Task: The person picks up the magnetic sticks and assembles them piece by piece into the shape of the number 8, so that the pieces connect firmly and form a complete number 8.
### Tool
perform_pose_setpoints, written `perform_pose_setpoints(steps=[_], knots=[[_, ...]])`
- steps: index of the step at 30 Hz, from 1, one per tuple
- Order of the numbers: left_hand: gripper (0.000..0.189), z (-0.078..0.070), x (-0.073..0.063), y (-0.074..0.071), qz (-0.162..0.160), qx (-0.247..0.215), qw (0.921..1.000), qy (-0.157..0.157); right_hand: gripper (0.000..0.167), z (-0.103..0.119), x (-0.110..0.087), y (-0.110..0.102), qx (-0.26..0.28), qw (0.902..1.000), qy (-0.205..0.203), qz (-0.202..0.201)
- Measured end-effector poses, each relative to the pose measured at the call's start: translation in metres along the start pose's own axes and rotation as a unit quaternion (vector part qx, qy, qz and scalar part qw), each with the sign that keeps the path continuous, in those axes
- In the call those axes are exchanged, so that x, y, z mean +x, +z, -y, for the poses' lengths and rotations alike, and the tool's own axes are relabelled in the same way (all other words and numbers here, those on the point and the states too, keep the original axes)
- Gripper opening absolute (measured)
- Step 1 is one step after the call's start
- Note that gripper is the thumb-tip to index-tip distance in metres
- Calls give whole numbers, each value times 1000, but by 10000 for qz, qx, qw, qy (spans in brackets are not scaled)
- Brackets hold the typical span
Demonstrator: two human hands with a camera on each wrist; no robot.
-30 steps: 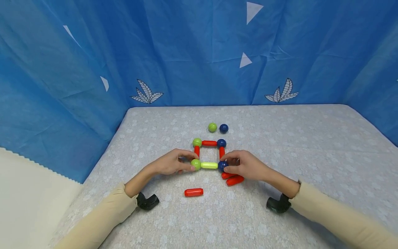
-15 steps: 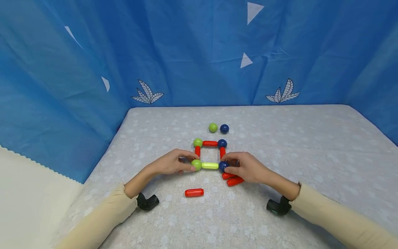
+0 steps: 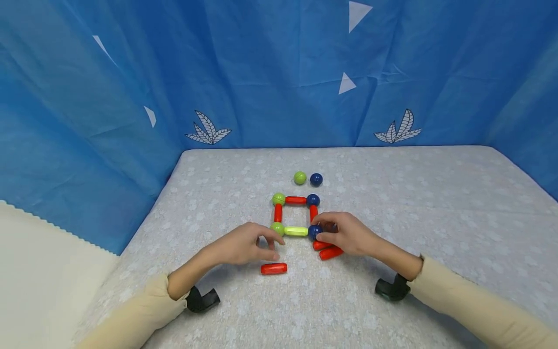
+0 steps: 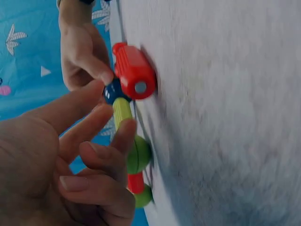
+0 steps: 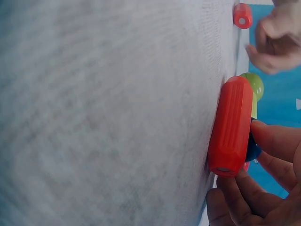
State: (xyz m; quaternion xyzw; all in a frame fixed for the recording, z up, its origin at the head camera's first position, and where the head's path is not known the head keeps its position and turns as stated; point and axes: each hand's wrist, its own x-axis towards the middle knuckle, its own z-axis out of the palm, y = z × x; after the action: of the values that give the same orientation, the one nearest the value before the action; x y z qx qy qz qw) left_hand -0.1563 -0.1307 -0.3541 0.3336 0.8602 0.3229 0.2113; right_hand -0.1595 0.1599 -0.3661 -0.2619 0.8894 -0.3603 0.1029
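My right hand (image 3: 346,233) pinches a dark blue ball (image 3: 316,232) between thumb and fingers. That ball forms the near right corner of a square of magnetic rods and balls. A yellow-green rod (image 3: 296,231) runs from it to a green ball (image 3: 277,229). Red rods (image 3: 278,213) make up the other sides, with a green ball (image 3: 279,198) and a blue ball (image 3: 313,200) at the far corners. My left hand (image 3: 246,245), fingers loosely bent and holding nothing, hovers just above a loose red rod (image 3: 273,268). In the left wrist view its fingers (image 4: 75,103) are spread.
Two more red rods (image 3: 331,252) lie beside the right hand, close to the square. Behind the square sit a loose green ball (image 3: 300,178) and a loose blue ball (image 3: 316,180). A patterned cloth (image 3: 414,203) covers the table, and a blue curtain (image 3: 279,72) hangs behind it.
My left hand has let go of the near green ball and moved toward me, over the loose red rod. The right hand stays at the blue ball, and the square keeps its shape.
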Motion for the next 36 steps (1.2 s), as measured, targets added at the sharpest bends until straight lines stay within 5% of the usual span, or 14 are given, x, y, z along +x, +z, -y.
perform_pose_setpoints(steps=[4, 8, 21, 36], knots=[[23, -5, -2, 7, 469, 209, 9987, -44, 24, 0, 0, 0, -18, 10000, 11, -20], [18, -7, -4, 11, 558, 360, 9977, -106, 24, 0, 0, 0, -14, 10000, 4, -23], [16, 0, -4, 3, -756, -421, 9942, -644, 23, 2, -1, 1, -40, 9999, 122, -12], [14, 3, -2, 10, -801, -804, 9908, -732, 22, 2, -1, 1, -15, 9999, 130, 4]])
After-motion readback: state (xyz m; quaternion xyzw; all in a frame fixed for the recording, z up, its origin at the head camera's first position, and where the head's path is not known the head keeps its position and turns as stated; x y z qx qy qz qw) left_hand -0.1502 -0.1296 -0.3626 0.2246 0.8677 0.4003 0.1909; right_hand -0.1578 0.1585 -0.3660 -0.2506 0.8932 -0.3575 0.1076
